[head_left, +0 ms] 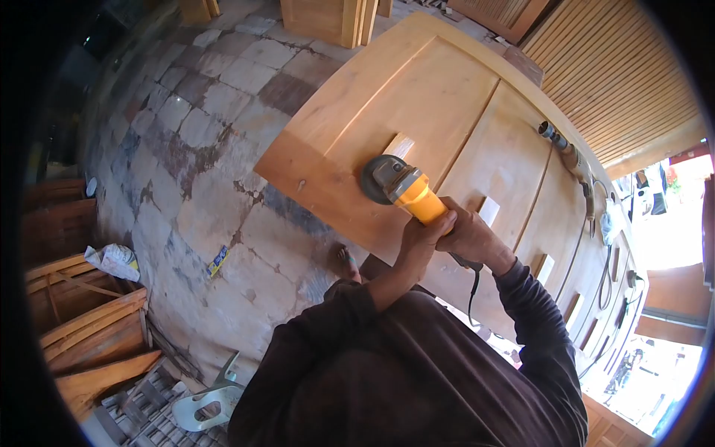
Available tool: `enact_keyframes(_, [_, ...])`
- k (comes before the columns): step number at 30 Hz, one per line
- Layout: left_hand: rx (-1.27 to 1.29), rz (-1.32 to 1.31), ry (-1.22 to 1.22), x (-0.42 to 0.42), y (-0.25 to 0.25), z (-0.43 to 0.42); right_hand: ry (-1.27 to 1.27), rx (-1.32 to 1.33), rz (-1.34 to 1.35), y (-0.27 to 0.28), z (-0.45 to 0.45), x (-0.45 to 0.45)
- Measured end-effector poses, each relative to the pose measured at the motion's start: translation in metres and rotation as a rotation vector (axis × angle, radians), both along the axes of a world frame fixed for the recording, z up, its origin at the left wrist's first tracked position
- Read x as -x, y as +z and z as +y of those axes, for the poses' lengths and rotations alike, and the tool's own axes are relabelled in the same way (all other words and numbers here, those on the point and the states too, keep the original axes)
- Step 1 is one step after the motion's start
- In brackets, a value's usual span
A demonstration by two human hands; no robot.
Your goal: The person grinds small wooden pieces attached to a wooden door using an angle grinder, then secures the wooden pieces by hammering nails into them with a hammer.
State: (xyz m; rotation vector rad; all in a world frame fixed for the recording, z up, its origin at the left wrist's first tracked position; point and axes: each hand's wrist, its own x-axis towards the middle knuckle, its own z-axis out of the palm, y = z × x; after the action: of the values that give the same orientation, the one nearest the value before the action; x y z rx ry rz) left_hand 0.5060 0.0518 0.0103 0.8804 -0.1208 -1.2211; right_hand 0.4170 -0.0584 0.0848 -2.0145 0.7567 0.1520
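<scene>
Both of my hands are wrapped round the yellow body of an angle grinder fitted with a dark round disc. My left hand closes on the rear of the body from the near side, and my right hand grips it from the right. The disc lies against or just above a large wooden door panel, near its left end; I cannot tell which. Just beyond the disc is a small wooden block. A black cord hangs below my right hand.
Another wooden block and several more lie along the panel. At its far edge rests a second power tool with a cord. A slatted wooden panel stands behind. On the left are a worn tiled floor, stacked timber and a pale plastic stool.
</scene>
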Motion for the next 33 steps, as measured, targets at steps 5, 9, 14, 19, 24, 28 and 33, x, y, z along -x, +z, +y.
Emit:
enact_keyframes(5, [-0.024, -0.004, 0.0, -0.002, -0.002, -0.003, -0.012, 0.001, -0.003, -0.002, -0.002, -0.004])
enact_keyframes(9, [-0.029, 0.001, 0.014, -0.004, -0.005, -0.006, 0.004, -0.004, 0.028, 0.0, -0.005, -0.009])
enact_keyframes(14, [-0.008, -0.005, 0.041, -0.006, -0.014, -0.007, 0.012, -0.044, -0.03, 0.0, -0.005, -0.013])
enact_keyframes(19, [-0.042, -0.019, 0.037, -0.011, -0.014, -0.017, 0.035, 0.032, -0.046, -0.003, -0.012, -0.018])
enact_keyframes(24, [-0.001, -0.012, 0.049, -0.022, -0.019, -0.033, 0.028, 0.073, -0.091, -0.015, -0.027, -0.024])
enact_keyframes(28, [-0.005, -0.016, 0.017, -0.025, -0.023, -0.046, 0.014, 0.066, -0.082, -0.029, -0.041, -0.025])
enact_keyframes(33, [-0.059, -0.023, 0.03, -0.027, -0.025, -0.045, 0.019, 0.067, -0.049, -0.029, -0.039, -0.027])
